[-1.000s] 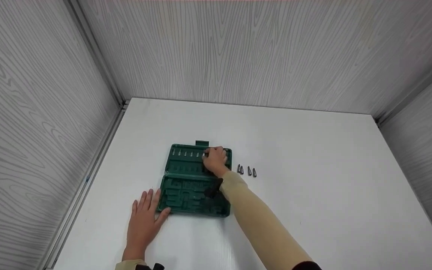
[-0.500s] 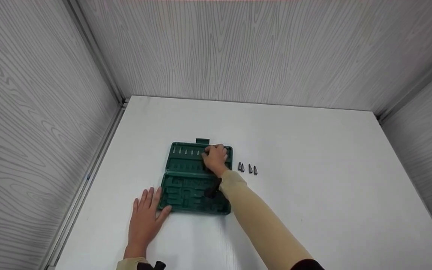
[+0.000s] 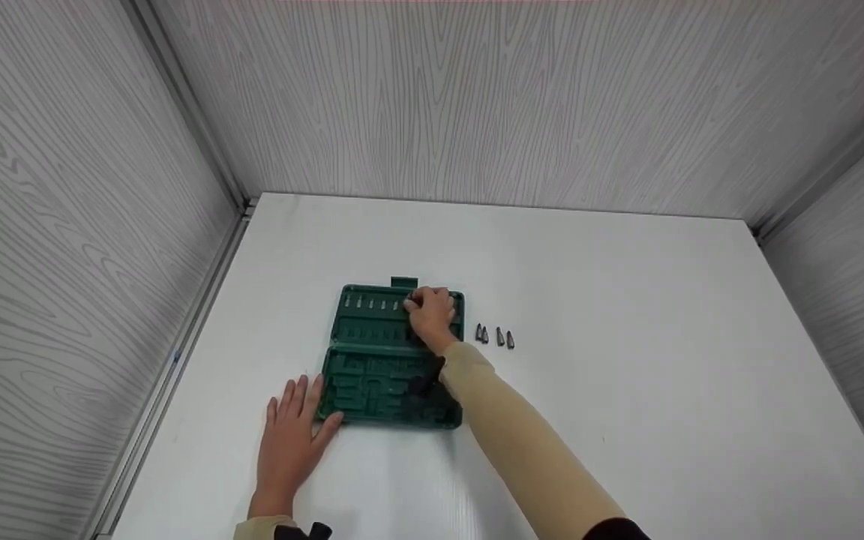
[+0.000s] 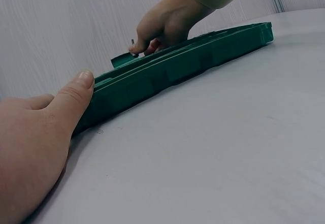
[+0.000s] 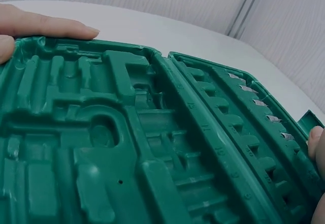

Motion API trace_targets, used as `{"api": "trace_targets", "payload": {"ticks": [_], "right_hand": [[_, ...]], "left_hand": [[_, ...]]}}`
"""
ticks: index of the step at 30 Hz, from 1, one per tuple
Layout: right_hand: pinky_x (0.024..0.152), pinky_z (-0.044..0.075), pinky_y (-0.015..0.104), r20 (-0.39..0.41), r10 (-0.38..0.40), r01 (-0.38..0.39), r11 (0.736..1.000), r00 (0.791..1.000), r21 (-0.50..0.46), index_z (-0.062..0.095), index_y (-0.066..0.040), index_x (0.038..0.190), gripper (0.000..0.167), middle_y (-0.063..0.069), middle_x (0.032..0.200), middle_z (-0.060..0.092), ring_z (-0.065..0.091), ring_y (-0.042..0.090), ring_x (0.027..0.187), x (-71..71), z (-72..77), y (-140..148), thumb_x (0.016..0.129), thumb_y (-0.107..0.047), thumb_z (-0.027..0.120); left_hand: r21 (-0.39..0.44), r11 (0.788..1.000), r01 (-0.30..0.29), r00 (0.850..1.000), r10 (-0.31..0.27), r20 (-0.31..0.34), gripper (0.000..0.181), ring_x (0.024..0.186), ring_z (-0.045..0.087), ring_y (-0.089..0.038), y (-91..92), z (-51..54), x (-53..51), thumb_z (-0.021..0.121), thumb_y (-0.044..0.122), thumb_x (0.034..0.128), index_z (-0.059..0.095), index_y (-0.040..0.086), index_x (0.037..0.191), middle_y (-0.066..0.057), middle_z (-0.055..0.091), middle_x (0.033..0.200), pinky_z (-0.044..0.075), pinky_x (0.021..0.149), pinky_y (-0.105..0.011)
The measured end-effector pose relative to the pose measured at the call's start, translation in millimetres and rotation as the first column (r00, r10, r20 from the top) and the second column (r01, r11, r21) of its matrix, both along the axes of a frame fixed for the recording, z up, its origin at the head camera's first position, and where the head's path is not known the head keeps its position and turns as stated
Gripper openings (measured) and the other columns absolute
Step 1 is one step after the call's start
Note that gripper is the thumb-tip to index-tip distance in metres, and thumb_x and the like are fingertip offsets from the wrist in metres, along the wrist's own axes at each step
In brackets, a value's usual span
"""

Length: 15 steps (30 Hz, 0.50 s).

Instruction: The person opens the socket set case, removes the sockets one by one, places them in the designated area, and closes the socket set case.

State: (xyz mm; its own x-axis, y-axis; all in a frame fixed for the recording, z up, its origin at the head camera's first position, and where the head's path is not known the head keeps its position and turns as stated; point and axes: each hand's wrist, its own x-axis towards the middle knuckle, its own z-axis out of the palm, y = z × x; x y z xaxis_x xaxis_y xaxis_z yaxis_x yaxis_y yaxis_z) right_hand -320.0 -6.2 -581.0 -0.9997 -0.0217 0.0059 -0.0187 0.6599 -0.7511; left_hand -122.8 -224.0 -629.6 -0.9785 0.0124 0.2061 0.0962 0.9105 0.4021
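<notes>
Currently, case (image 3: 379,348) touches left hand (image 3: 289,442), perhaps right hand (image 3: 430,315).

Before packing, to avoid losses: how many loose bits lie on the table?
4, right of the green case: first bit and second bit nearest, third bit and fourth bit beyond. The right sleeve may hide others.

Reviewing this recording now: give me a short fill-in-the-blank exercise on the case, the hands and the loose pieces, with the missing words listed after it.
1. The open case is ____ in colour.
2. The left hand is at the case's near ____ corner.
3. Of the case's near and far halves, the right hand is over the ____ one.
4. Loose dark pieces beside the case number ____.

Missing words: green; left; far; four.
</notes>
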Motion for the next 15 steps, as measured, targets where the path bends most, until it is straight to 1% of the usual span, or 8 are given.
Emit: {"api": "trace_targets", "payload": {"ticks": [4, 8, 11, 15], "right_hand": [[0.091, 0.031, 0.044, -0.041, 0.025, -0.025, 1.000, 0.999, -0.019, 0.057, -0.008, 0.104, 0.021, 0.008, 0.108, 0.047, 0.038, 0.025, 0.100, 2.6, 1.0, 1.7, 0.095, -0.027, 0.055], [0.091, 0.032, 0.045, -0.095, 0.023, -0.027, 0.999, 0.995, -0.043, 0.055, -0.006, 0.104, 0.021, 0.008, 0.103, 0.050, 0.042, 0.024, 0.098, 5.9, 0.4, 3.5, 0.095, -0.026, 0.056], [0.089, 0.035, 0.042, -0.137, 0.031, -0.041, 0.996, 0.990, -0.075, 0.056, -0.006, 0.102, 0.019, 0.006, 0.099, 0.053, 0.046, 0.022, 0.095, 7.0, 1.2, 6.5, 0.094, -0.024, 0.057], [0.080, 0.043, 0.036, -0.206, 0.047, -0.080, 0.984, 0.977, -0.157, 0.057, -0.005, 0.098, 0.016, 0.007, 0.094, 0.055, 0.050, 0.019, 0.087, 6.7, 5.0, 10.9, 0.093, -0.019, 0.059]], "left_hand": [[-0.003, 1.000, 0.004, 1.000, -0.004, 0.007, 0.072, 0.139, 0.015, -0.030, -1.2, 0.3, -1.2, 0.041, 0.061, 0.0907, 0.022, 0.023, 0.149, -0.011, 0.025, 0.151, 0.008, 0.111, -0.050], [0.002, 1.000, 0.008, 0.999, -0.008, 0.034, 0.073, 0.140, 0.013, -0.029, -1.5, -0.2, -1.5, 0.039, 0.062, 0.0906, 0.021, 0.023, 0.150, -0.011, 0.024, 0.151, 0.007, 0.111, -0.050], [0.006, 1.000, 0.008, 0.999, -0.009, 0.048, 0.074, 0.140, 0.012, -0.030, -1.1, -0.3, -1.5, 0.038, 0.063, 0.0905, 0.020, 0.023, 0.150, -0.011, 0.023, 0.151, 0.007, 0.111, -0.051], [0.007, 1.000, 0.005, 1.000, -0.005, 0.028, 0.073, 0.140, 0.014, -0.030, 0.0, 1.6, -2.7, 0.039, 0.062, 0.0906, 0.022, 0.022, 0.149, -0.012, 0.025, 0.151, 0.008, 0.110, -0.052]]}}
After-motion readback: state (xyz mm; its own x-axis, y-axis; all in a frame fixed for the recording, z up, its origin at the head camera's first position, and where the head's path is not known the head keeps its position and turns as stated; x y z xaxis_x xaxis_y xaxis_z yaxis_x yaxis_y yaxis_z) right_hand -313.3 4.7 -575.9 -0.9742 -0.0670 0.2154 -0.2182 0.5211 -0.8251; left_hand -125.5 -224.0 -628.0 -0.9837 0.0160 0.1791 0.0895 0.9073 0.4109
